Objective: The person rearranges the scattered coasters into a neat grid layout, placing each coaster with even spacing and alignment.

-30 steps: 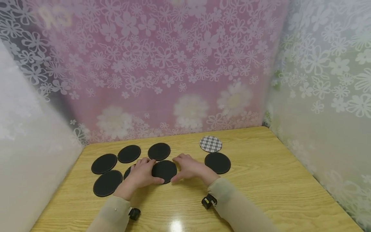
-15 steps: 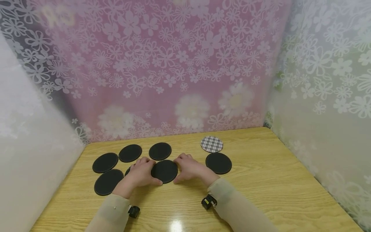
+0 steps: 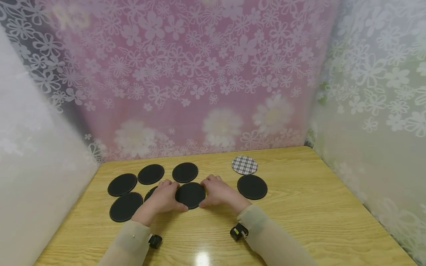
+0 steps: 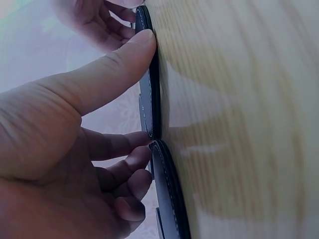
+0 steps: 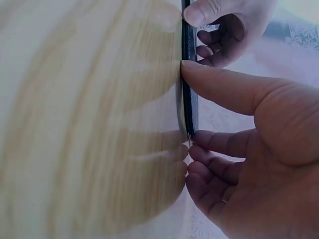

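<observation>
A round black coaster [image 3: 190, 195] with pale stitching along its rim lies on the wooden table between the two hands. My left hand [image 3: 164, 198] holds its left side, thumb at the near edge and index finger at the far edge. Opposite, my right hand [image 3: 217, 191] holds the right side in the same way; its thumb [image 5: 214, 84] meets the rim in the right wrist view. Partly covered by the left hand is another black coaster [image 3: 149, 193], whose stitched edge nearly meets the held one in the left wrist view.
Several more black coasters lie around: two at the left [image 3: 126, 207], [image 3: 122, 184], two behind [image 3: 151, 174], [image 3: 185, 172], and one on the right [image 3: 252, 187]. A plaid coaster [image 3: 244, 165] lies at the back right. Flower-patterned curtains [image 3: 213, 74] enclose the table [image 3: 299, 207].
The head view has shifted slightly, moving the whole scene a little to the right. Both hands stay at the same coaster, with only small shifts of the right thumb along its edge.
</observation>
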Demonstrator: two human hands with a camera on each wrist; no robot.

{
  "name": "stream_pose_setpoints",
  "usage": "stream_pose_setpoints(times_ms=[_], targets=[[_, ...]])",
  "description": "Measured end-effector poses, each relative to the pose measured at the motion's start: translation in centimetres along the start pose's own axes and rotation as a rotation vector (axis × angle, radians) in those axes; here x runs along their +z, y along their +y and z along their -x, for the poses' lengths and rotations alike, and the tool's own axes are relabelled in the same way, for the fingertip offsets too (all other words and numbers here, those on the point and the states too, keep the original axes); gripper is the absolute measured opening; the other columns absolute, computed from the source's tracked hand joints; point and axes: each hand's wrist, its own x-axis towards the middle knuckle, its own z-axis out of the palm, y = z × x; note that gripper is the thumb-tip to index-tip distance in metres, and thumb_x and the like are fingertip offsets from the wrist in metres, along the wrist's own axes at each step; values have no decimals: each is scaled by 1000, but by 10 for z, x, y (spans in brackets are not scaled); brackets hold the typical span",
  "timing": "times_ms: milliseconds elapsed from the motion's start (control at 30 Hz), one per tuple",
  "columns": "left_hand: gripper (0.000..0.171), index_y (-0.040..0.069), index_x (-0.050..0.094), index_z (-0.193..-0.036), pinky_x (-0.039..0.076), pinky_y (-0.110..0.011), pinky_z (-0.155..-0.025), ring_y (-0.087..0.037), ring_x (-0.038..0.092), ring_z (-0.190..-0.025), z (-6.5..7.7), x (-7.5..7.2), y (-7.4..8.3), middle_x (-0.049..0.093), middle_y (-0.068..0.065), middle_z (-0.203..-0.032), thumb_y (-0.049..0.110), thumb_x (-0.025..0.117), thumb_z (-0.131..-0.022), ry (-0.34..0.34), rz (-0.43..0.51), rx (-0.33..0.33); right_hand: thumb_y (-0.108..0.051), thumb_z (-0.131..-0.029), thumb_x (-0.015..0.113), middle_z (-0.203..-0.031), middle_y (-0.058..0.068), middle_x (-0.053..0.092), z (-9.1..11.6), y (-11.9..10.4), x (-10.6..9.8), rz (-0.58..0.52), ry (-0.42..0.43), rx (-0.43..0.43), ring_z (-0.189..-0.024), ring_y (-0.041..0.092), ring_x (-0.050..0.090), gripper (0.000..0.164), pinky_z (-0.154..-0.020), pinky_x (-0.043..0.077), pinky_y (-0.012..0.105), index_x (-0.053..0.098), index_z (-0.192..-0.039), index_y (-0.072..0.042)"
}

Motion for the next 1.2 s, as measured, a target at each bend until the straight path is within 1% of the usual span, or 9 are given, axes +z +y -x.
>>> stream_pose_setpoints(times_ms=[100, 267, 533, 633, 767, 900, 1200], targets=[[87, -2, 68, -140, 54, -58, -99, -34, 54, -109, -1, 0, 2, 62, -17, -125, 45, 104, -75, -9, 13, -2, -35, -85, 98, -142, 15, 59, 0, -1, -1, -4, 7, 13, -130, 35, 52, 72, -113, 49, 49, 68, -143, -4], [87, -3, 68, -139, 54, -59, -100, -35, 54, -110, 0, -1, 5, 62, -18, -124, 44, 104, -75, -17, 19, -8, -34, -84, 99, -138, 14, 60, 3, -3, -1, -14, 9, 35, -126, 34, 52, 69, -110, 50, 49, 70, -138, -3], [84, -4, 68, -136, 53, -61, -100, -36, 56, -110, 2, -2, 8, 62, -17, -121, 41, 105, -75, -16, 19, -12, -34, -83, 100, -132, 12, 61, 3, -5, 1, -24, 5, 68, -120, 32, 52, 68, -108, 50, 49, 70, -137, -3], [86, -4, 67, -138, 53, -61, -101, -37, 57, -112, 1, 0, 8, 64, -18, -123, 41, 105, -75, -15, 17, -14, -33, -82, 100, -130, 12, 61, 2, -4, 2, -30, 4, 71, -117, 30, 51, 69, -107, 51, 48, 70, -137, -3], [91, -6, 64, -141, 52, -61, -106, -41, 60, -119, 1, 1, 8, 66, -22, -130, 43, 104, -76, -7, -5, -9, -32, -82, 101, -128, 12, 61, 2, -5, 2, -36, 3, 74, -115, 30, 51, 71, -106, 51, 48, 68, -138, -2], [92, -7, 64, -141, 50, -63, -108, -44, 62, -122, 1, 1, 11, 67, -23, -131, 44, 103, -76, 4, -23, 4, -30, -81, 101, -128, 12, 62, 2, -6, 1, -32, 14, 84, -114, 30, 52, 72, -105, 52, 48, 68, -138, -2], [93, -7, 61, -145, 49, -63, -109, -45, 63, -125, 1, 3, 14, 67, -24, -133, 43, 102, -78, 14, -2, -3, -25, -81, 101, -120, 11, 68, 1, -5, -2, -39, 22, 84, -111, 31, 57, 65, -103, 51, 48, 69, -134, -3]])
